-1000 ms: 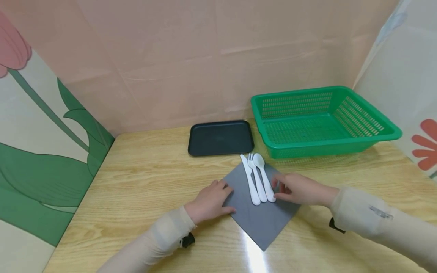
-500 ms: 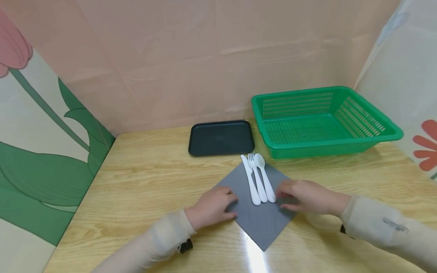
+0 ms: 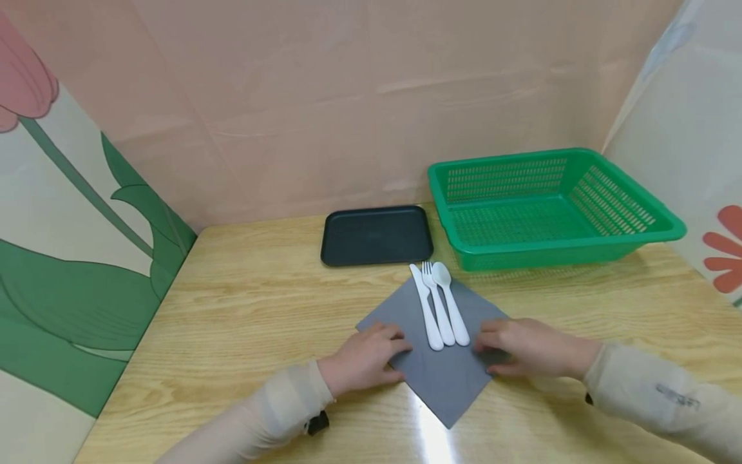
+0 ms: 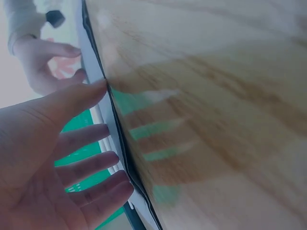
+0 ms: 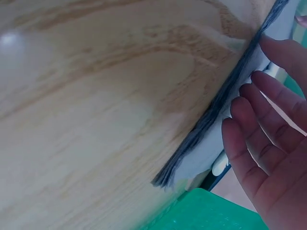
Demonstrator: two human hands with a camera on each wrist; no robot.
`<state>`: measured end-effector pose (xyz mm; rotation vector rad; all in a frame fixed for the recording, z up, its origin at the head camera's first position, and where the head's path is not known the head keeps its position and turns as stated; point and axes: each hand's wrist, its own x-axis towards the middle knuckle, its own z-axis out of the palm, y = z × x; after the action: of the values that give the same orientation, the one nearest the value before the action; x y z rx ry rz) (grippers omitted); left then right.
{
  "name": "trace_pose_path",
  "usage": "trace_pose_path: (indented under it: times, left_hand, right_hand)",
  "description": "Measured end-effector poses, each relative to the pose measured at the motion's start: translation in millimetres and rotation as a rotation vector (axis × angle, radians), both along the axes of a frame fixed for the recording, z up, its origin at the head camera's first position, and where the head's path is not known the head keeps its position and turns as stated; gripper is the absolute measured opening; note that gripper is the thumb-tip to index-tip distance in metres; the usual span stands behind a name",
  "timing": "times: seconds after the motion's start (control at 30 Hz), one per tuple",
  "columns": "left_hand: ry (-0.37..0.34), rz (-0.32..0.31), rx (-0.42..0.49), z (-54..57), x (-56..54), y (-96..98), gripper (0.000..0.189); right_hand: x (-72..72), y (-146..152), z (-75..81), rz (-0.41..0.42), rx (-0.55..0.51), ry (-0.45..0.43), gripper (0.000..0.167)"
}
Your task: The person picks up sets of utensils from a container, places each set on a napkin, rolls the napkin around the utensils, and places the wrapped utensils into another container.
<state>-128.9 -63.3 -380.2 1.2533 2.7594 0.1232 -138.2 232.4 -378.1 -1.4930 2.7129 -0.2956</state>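
A grey cloth napkin (image 3: 449, 390) lies flat on the table, turned cornerwise. On it rest a white knife (image 3: 426, 309), a white fork (image 3: 438, 306) and a white spoon (image 3: 453, 310), side by side with their heads past its far corner. My left hand (image 3: 366, 359) rests on the napkin's left side, thumb and fingers spread apart; in the left wrist view its thumb (image 4: 88, 96) meets the cloth's edge. On the right side, my right hand (image 3: 524, 348) touches the napkin with relaxed fingers (image 5: 240, 139), close to the spoon's handle. Neither hand visibly pinches the cloth.
A black rectangular tray (image 3: 377, 236) lies behind the napkin, near the back wall. To its right stands a green perforated basket (image 3: 556, 243). The wooden table (image 3: 249, 290) extends left of the napkin, up to a patterned side panel.
My right hand has drawn away from the spoon handle, rightward and toward me. My left hand has shifted slightly right and toward me, uncovering the napkin's left corner. The cutlery stays put.
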Motion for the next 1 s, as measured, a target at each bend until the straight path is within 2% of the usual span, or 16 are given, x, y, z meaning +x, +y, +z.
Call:
trace_pose_path:
  times: [0.17, 0.4, 0.77, 0.9, 1.0]
  left_hand:
    - [0.007, -0.022, -0.013, -3.2, -1.4, 1.1, 0.045]
    - [0.000, -0.017, -0.002, -3.6, -1.8, 1.5, 0.043]
    - [0.006, -0.018, 0.008, -2.2, -1.7, 2.3, 0.044]
    - [0.001, -0.024, 0.005, -0.8, -0.9, 2.3, 0.048]
    - [-0.005, -0.020, -0.002, 0.1, -0.1, 2.4, 0.051]
  right_hand:
    - [0.6, 0.6, -4.3, 0.023, -0.023, 0.036, 0.021]
    - [2.3, 0.1, -5.6, 0.006, -0.042, 0.038, 0.019]
    - [2.1, -3.1, -10.8, 0.002, -0.093, 0.095, 0.016]
    - [1.6, -3.4, -10.0, -0.008, -0.094, 0.073, 0.015]
    - [0.9, -3.4, -6.6, -0.032, -0.093, 0.015, 0.015]
